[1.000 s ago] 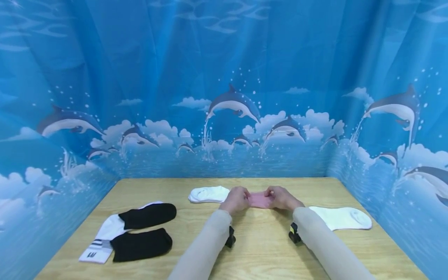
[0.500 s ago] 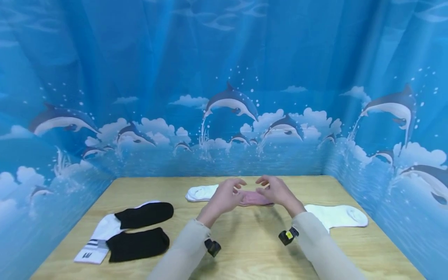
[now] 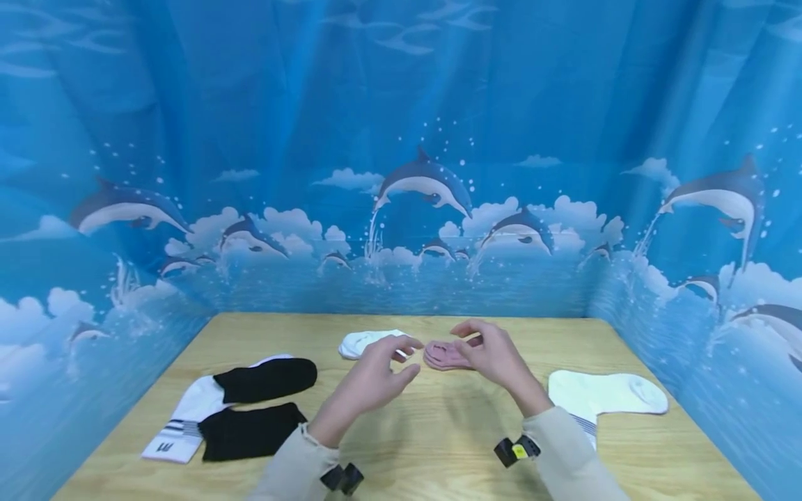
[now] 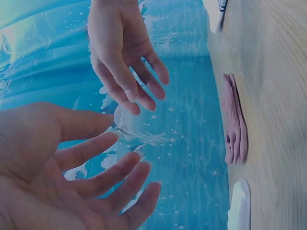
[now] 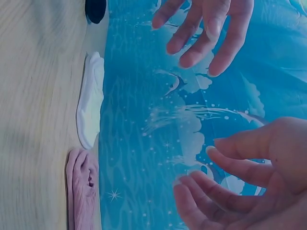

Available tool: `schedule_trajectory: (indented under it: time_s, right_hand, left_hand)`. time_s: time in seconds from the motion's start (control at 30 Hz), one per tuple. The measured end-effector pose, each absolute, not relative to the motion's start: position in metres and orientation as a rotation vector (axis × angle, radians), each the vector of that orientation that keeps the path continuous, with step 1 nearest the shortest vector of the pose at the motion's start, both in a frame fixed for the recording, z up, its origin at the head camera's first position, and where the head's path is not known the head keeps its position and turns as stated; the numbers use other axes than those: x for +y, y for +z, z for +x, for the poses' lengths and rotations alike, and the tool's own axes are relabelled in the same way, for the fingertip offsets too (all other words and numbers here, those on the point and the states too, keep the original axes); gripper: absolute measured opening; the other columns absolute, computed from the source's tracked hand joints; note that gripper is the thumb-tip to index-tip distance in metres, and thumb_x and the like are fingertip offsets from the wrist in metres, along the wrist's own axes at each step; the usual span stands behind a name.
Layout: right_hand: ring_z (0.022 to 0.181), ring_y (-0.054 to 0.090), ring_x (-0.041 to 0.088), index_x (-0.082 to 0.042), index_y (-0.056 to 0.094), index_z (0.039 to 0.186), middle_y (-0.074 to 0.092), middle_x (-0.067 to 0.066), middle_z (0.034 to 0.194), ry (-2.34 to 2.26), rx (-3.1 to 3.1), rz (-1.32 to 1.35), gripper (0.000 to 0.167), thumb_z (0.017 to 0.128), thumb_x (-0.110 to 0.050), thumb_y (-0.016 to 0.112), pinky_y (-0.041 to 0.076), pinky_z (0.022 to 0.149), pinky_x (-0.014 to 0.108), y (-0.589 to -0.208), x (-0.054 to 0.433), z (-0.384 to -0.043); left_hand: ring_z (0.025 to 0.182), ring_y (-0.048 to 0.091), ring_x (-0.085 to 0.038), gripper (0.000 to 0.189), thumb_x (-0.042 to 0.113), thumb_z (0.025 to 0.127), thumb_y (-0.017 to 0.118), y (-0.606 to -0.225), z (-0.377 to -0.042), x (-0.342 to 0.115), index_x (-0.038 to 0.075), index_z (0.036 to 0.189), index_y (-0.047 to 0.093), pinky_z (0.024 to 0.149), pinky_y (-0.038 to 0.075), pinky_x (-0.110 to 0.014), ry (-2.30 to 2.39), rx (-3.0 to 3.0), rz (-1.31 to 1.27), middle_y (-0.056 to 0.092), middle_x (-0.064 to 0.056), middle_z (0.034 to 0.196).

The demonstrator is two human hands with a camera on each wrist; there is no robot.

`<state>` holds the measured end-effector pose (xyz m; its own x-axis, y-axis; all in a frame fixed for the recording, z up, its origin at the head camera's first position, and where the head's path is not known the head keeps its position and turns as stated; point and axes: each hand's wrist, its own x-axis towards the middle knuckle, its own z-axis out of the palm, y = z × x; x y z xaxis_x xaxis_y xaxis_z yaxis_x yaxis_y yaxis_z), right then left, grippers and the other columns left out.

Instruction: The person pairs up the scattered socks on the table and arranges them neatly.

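Note:
A pair of pink socks (image 3: 443, 355), laid flat and folded, lies near the table's far edge; my right hand (image 3: 496, 353) partly covers it in the head view. Both hands are raised off the table and hold nothing. Relaxed fingers (image 4: 144, 179) of my left hand (image 3: 370, 381) spread in front of the white socks (image 3: 363, 342), whose right end it overlaps. In the right wrist view, the pink socks (image 5: 82, 189) lie end to end with the white socks (image 5: 91, 100), apart from my loosely bent right fingers.
On the left lie black-and-white socks (image 3: 266, 381) and another black sock piece (image 3: 250, 433), with a striped white cuff (image 3: 172, 445). A white sock (image 3: 610, 392) with a striped cuff lies at the right. A blue dolphin curtain (image 3: 401, 278) borders the wooden table (image 3: 438, 459).
Both hands have let go of the pink socks and lifted. The left hand has moved left and nearer, away from the right. More of the pink and right white socks now shows.

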<state>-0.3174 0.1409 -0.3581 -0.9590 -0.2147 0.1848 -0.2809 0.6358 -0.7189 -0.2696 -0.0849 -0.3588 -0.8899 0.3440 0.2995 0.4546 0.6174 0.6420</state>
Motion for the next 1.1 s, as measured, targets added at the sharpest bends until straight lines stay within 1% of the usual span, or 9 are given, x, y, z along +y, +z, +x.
schedule_trajectory:
  time_s: [0.1, 0.27, 0.47, 0.67, 0.83, 1.0, 1.1]
  right_hand:
    - [0.103, 0.071, 0.028, -0.008, 0.072, 0.117, 0.072, 0.014, 0.118, 1.244, -2.733, 0.404, 0.019, 0.099, -0.012, 0.067, 0.062, 0.082, 0.041, -0.358, 0.138, -0.315]
    - [0.101, 0.071, 0.026, -0.007, 0.072, 0.116, 0.072, 0.013, 0.117, 1.265, -2.719, 0.416, 0.019, 0.098, -0.011, 0.067, 0.062, 0.081, 0.039, -0.360, 0.134, -0.313]
    - [0.102, 0.071, 0.028, -0.005, 0.071, 0.119, 0.071, 0.015, 0.119, 1.255, -2.731, 0.443, 0.022, 0.098, -0.011, 0.067, 0.062, 0.080, 0.038, -0.361, 0.137, -0.315]
    - [0.103, 0.070, 0.028, -0.008, 0.071, 0.121, 0.071, 0.015, 0.121, 1.227, -2.742, 0.431, 0.023, 0.100, -0.015, 0.065, 0.061, 0.081, 0.039, -0.357, 0.145, -0.317]
    - [0.103, 0.070, 0.027, -0.010, 0.072, 0.120, 0.072, 0.013, 0.121, 1.215, -2.748, 0.411, 0.022, 0.100, -0.014, 0.064, 0.060, 0.077, 0.036, -0.352, 0.145, -0.314]
    - [0.102, 0.070, 0.026, -0.008, 0.072, 0.119, 0.072, 0.014, 0.120, 1.254, -2.741, 0.434, 0.021, 0.100, -0.011, 0.065, 0.061, 0.077, 0.036, -0.352, 0.135, -0.311]
    - [0.101, 0.070, 0.026, -0.009, 0.072, 0.118, 0.072, 0.012, 0.118, 1.292, -2.734, 0.435, 0.020, 0.099, -0.011, 0.066, 0.061, 0.077, 0.035, -0.353, 0.125, -0.309]
  left_hand:
    - [0.109, 0.070, -0.033, 0.032, 0.011, 0.097, 0.069, -0.356, -0.271, -0.089, 0.008, 0.129, 0.067, 0.093, 0.060, -0.047, -1.146, -2.706, -0.655, 0.071, -0.014, 0.121]
    - [0.110, 0.070, -0.034, 0.031, 0.012, 0.098, 0.068, -0.353, -0.275, -0.094, 0.010, 0.129, 0.067, 0.093, 0.060, -0.048, -1.180, -2.728, -0.618, 0.070, -0.014, 0.122]
    - [0.109, 0.071, -0.032, 0.030, 0.013, 0.098, 0.069, -0.345, -0.276, -0.100, 0.011, 0.128, 0.068, 0.092, 0.061, -0.046, -1.165, -2.725, -0.551, 0.071, -0.014, 0.119]
    - [0.111, 0.067, -0.029, 0.033, 0.013, 0.098, 0.069, -0.337, -0.277, -0.114, 0.012, 0.131, 0.067, 0.095, 0.058, -0.046, -1.208, -2.763, -0.435, 0.070, -0.013, 0.120]
    - [0.116, 0.065, -0.032, 0.034, 0.014, 0.099, 0.068, -0.334, -0.277, -0.139, 0.012, 0.133, 0.066, 0.098, 0.056, -0.048, -1.212, -2.849, -0.394, 0.068, -0.013, 0.127]
    - [0.124, 0.062, -0.036, 0.040, 0.018, 0.101, 0.065, -0.332, -0.274, -0.175, 0.012, 0.141, 0.061, 0.100, 0.056, -0.051, -1.219, -2.912, -0.288, 0.064, -0.016, 0.135]
    - [0.125, 0.061, -0.038, 0.043, 0.021, 0.102, 0.065, -0.334, -0.270, -0.195, 0.012, 0.144, 0.059, 0.099, 0.056, -0.051, -1.193, -2.929, -0.217, 0.063, -0.018, 0.138]
